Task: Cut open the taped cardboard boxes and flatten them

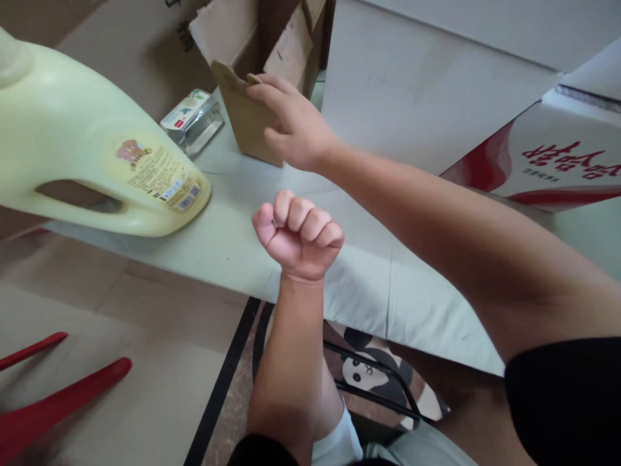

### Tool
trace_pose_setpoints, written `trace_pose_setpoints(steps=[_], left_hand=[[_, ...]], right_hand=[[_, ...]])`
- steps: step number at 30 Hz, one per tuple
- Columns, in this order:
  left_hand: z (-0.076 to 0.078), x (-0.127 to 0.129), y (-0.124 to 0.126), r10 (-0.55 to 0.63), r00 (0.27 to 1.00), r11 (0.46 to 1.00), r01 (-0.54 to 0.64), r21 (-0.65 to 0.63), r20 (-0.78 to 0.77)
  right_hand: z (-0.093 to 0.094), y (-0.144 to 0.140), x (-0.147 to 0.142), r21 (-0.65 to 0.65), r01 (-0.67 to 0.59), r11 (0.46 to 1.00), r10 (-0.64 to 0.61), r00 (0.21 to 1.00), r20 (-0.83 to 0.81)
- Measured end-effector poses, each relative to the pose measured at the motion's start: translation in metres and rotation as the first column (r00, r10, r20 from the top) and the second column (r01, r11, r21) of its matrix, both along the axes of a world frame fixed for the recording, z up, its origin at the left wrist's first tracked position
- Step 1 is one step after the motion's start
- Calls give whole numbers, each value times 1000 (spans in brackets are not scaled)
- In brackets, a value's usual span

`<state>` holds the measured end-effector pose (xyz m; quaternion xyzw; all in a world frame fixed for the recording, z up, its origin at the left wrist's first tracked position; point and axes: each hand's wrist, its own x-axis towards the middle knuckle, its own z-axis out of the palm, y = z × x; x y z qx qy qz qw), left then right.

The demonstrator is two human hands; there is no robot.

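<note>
My right hand [291,126] reaches across the table to a small brown cardboard box [245,126]. Its fingers curl over the box's top flap while the thumb lies against the side. My left hand [299,236] is held up as a closed fist over the near edge of the pale green table [233,239], and nothing shows in it. Left of both hands, a large pale yellow detergent jug [92,149] with a handle hole and a label lies close to the camera.
A small foil-wrapped packet [193,120] lies between the jug and the brown box. An open torn carton [276,35] stands behind. A white panel [427,90] and a red-and-white printed carton [557,162] fill the right. Below are a red chair [53,404] and a panda-print seat [369,369].
</note>
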<state>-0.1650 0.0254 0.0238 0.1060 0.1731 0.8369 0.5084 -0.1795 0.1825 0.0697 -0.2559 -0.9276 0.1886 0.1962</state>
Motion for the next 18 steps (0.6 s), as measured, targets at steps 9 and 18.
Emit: trace_pose_setpoints(steps=[9, 18], left_hand=[[-3, 18, -8, -142, 985, 990, 141, -14, -96], [-13, 18, -3, -40, 950, 976, 103, 193, -309]], right_hand=[[-48, -38, 135, -72, 58, 996, -83, 897, -434], [-49, -114, 256, -161, 265, 951, -305, 713, -631]])
